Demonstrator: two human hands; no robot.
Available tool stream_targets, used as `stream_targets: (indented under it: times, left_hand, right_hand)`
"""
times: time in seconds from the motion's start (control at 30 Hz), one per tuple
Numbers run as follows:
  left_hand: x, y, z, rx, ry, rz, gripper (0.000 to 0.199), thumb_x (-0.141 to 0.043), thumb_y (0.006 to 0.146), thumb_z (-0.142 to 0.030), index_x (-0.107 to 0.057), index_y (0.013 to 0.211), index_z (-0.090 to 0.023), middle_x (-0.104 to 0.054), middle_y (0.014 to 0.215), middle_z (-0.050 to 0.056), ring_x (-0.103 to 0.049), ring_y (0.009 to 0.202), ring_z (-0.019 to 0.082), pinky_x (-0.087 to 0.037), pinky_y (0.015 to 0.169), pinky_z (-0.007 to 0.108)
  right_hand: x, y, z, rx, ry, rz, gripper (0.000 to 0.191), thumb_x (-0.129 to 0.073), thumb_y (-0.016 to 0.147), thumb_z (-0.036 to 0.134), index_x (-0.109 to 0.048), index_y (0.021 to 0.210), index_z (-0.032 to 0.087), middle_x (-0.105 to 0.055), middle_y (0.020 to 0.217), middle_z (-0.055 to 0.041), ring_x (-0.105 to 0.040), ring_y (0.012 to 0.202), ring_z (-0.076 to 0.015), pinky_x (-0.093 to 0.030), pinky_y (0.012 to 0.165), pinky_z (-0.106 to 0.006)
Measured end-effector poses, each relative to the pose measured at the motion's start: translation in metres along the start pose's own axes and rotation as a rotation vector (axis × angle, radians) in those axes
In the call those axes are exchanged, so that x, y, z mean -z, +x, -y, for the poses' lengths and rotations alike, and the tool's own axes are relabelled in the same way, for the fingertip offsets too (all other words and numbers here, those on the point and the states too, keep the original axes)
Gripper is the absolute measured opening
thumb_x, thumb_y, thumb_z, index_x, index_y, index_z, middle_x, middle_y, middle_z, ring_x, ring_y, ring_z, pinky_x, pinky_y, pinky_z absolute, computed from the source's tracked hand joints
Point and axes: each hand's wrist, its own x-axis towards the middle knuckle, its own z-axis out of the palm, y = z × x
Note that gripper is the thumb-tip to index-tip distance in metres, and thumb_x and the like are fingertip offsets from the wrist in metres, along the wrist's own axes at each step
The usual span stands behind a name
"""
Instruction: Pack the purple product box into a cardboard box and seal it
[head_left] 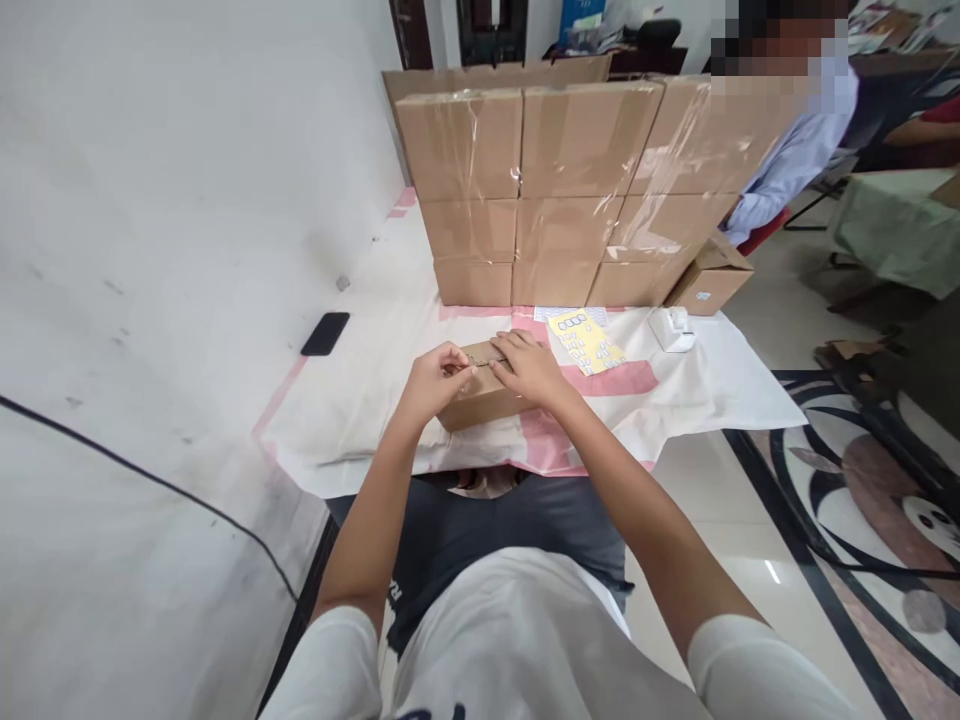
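A small brown cardboard box (487, 408) lies on the cloth-covered table in front of me, with a seam across its top. My left hand (437, 382) is at the box's left end, its thumb and fingers pinched together by the seam; what they hold, if anything, is too small to make out. On the top's right part rests my right hand (529, 366), its fingers stretched out flat and its thumb near the seam. Both hands cover much of the box's top.
Stacked cardboard boxes (570, 150) under clear tape stand behind. Yellow printed sheet (585, 343), white tape dispenser (673, 330) and another carton (712, 275) are to the right, black phone (325, 334) to the left. A wall (187, 250) borders the left; a person (787, 165) sits beyond.
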Motion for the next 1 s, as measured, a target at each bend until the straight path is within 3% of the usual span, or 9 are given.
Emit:
stream_targets:
  times: [0.07,0.17,0.27,0.37,0.47,0.6,0.77,1.0]
  left_hand:
    - [-0.004,0.003,-0.002,0.019,-0.003,0.03,0.024,-0.077,0.076,-0.033,-0.059,0.088,-0.023,-0.075,0.08,-0.002,-0.065,0.069,0.015,-0.048,0.071,0.029]
    - [-0.014,0.013,-0.007,0.056,-0.032,0.034,0.05,-0.08,0.073,-0.03,-0.054,0.115,-0.027,-0.077,0.079,-0.005,-0.064,0.064,0.015,-0.049,0.071,0.029]
    - [-0.027,0.026,-0.005,0.063,-0.076,0.013,0.063,-0.08,0.073,-0.03,-0.051,0.13,-0.027,-0.076,0.077,-0.005,-0.066,0.066,0.016,-0.05,0.076,0.031]
    - [-0.039,0.036,0.003,0.056,-0.093,-0.007,0.061,-0.079,0.075,-0.028,-0.054,0.131,-0.026,-0.077,0.08,-0.004,-0.072,0.076,0.018,-0.052,0.083,0.034]
    - [-0.046,0.04,0.009,0.071,-0.102,-0.03,0.059,-0.078,0.075,-0.025,-0.055,0.129,-0.024,-0.077,0.079,-0.002,-0.074,0.085,0.021,-0.052,0.091,0.037]
    - [-0.044,0.039,0.007,0.079,-0.178,-0.001,0.063,-0.079,0.076,-0.031,-0.052,0.132,-0.021,-0.077,0.083,0.001,-0.075,0.09,0.022,-0.054,0.092,0.038]
    - [-0.041,0.033,0.001,-0.022,-0.442,0.105,0.071,-0.085,0.073,-0.035,-0.052,0.134,-0.021,-0.077,0.089,0.002,-0.074,0.096,0.02,-0.056,0.096,0.036]
    - [-0.045,0.03,0.008,0.019,-0.31,0.091,0.057,-0.08,0.073,-0.029,-0.058,0.126,-0.021,-0.076,0.09,0.002,-0.074,0.09,0.019,-0.058,0.092,0.036]
  right_hand:
    - [-0.002,-0.001,-0.007,0.001,0.06,-0.041,0.043,-0.062,0.091,0.033,-0.067,0.13,0.016,-0.063,0.143,-0.0173,-0.05,0.135,-0.0381,-0.043,0.109,-0.058]
    - [0.004,0.0,-0.018,-0.021,0.216,-0.084,0.044,-0.066,0.081,0.024,-0.072,0.124,0.016,-0.068,0.135,-0.0147,-0.057,0.13,-0.0346,-0.045,0.113,-0.053]
    - [0.01,0.0,-0.027,-0.051,0.356,-0.013,0.048,-0.06,0.083,0.021,-0.071,0.13,0.018,-0.062,0.147,-0.0125,-0.051,0.143,-0.0325,-0.039,0.121,-0.053]
    - [0.011,-0.002,-0.031,-0.046,0.395,0.049,0.05,-0.055,0.088,0.021,-0.069,0.136,0.02,-0.054,0.156,-0.0098,-0.038,0.154,-0.0299,-0.028,0.128,-0.054]
    - [0.008,-0.003,-0.032,-0.037,0.398,0.038,0.048,-0.051,0.092,0.02,-0.07,0.137,0.025,-0.055,0.156,-0.0059,-0.038,0.154,-0.0271,-0.025,0.129,-0.054]
    - [0.003,-0.003,-0.034,-0.021,0.392,0.018,0.051,-0.048,0.091,0.015,-0.07,0.136,0.027,-0.056,0.155,-0.003,-0.039,0.153,-0.0257,-0.027,0.129,-0.052]
    - [-0.001,-0.003,-0.034,-0.052,0.425,-0.032,0.047,-0.047,0.092,0.015,-0.074,0.129,0.026,-0.059,0.152,-0.003,-0.042,0.151,-0.0248,-0.031,0.127,-0.051]
    - [-0.004,-0.004,-0.028,-0.08,0.443,-0.091,0.039,-0.063,0.084,0.018,-0.076,0.12,0.025,-0.064,0.146,-0.006,-0.046,0.148,-0.0271,-0.036,0.124,-0.052]
